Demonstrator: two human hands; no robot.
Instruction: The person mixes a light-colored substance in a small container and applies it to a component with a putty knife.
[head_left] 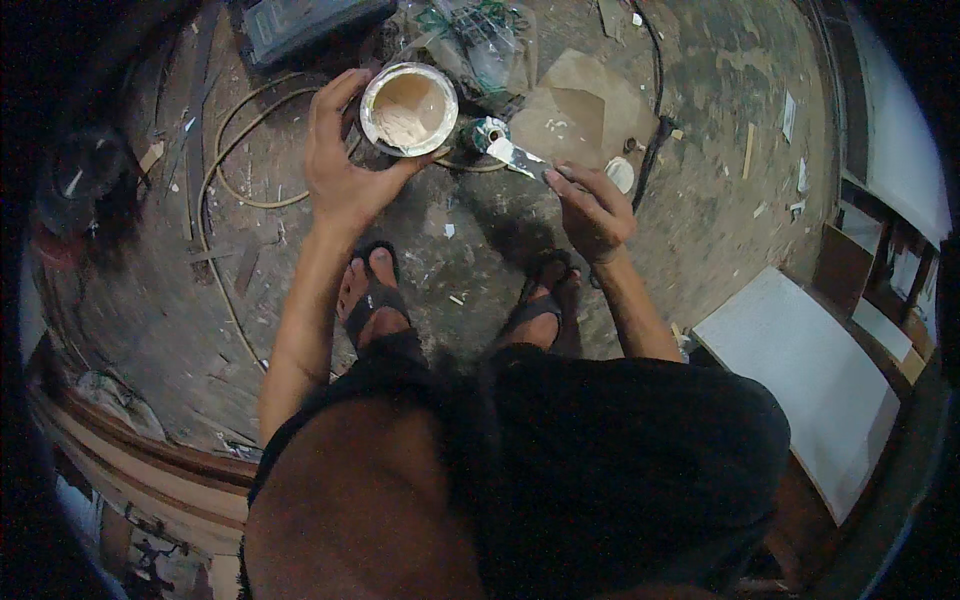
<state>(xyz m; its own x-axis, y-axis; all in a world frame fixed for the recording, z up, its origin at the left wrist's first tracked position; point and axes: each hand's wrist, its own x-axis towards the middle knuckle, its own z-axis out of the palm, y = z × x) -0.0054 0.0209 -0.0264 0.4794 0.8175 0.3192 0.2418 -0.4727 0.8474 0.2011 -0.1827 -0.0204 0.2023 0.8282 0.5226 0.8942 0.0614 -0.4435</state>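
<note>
My left hand (345, 165) is wrapped around the side of a round open tub (447, 84), fingers on its left and thumb along its near side. Inside lies a pale cream paste (405, 125), lumpy toward the bottom. In my right hand (596, 212) is a putty knife (525, 162), pinched by its handle with the blade pointing left. White paste coats the blade tip, which is just right of the tub and apart from its rim. A small smeared can or bottle (488, 130) stands behind the blade tip.
A dark case (310, 25) and a clear plastic bag (485, 45) lie at the far side. Brown paper (585, 110) and a white disc (620, 175) are at right. A tan hose (207, 200) loops on the left; a black cable (655, 80) runs right. A white panel (800, 385) leans nearby.
</note>
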